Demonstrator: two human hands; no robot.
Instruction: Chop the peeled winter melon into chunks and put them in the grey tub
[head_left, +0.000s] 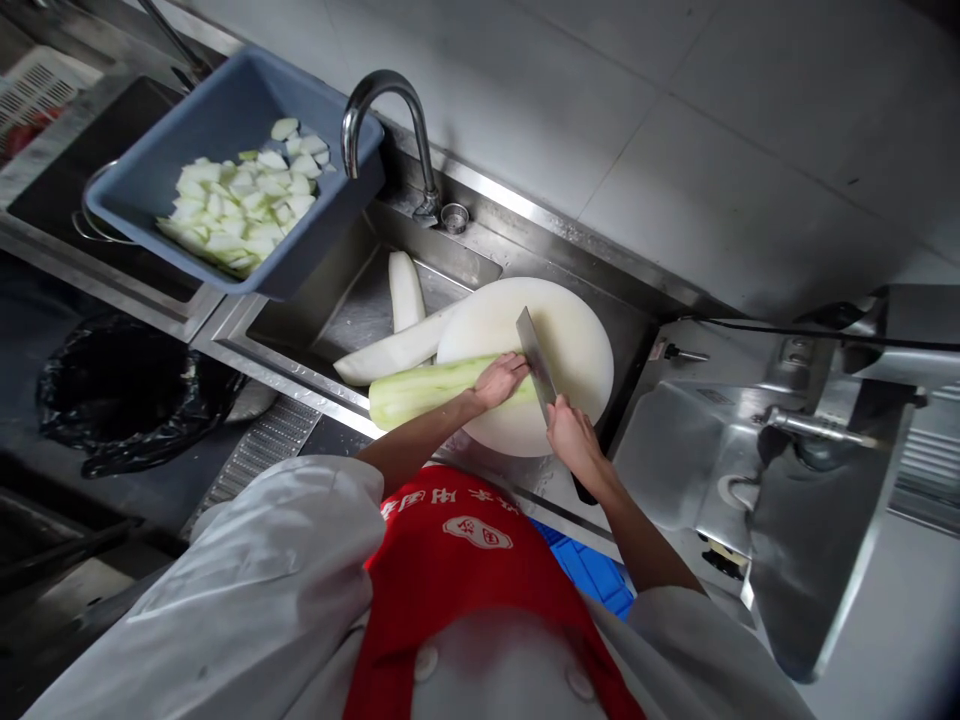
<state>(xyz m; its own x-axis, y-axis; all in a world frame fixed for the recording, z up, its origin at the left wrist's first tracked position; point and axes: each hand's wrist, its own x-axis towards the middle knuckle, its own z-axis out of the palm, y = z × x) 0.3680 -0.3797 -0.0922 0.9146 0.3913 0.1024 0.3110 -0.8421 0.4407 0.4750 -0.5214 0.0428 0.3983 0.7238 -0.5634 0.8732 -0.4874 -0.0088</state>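
The green gourd (424, 390) lies lengthwise across the near side of the round white cutting board (581, 335), most of it stretching out to the left of the left hand (501, 381), over the near side of the sink (360, 315). That hand is pressed over the gourd toward its right end, fingers bent around the top, holding it down. The right hand (571, 435) sits just past that end, closed around the grip of a cleaver (535, 358), whose blade stands upright just beside the left fingertips. Whether the edge has gone into the flesh or only rests against it is hard to tell from above. Behind the gourd lie two pale peeled pieces: a long one (394, 350) reaching to the board and a shorter one (406, 290) in the sink. Well apart at the upper left, a blue-grey tub (225, 110) holds a heap of cut slices (240, 205), near the curved tap (386, 82).
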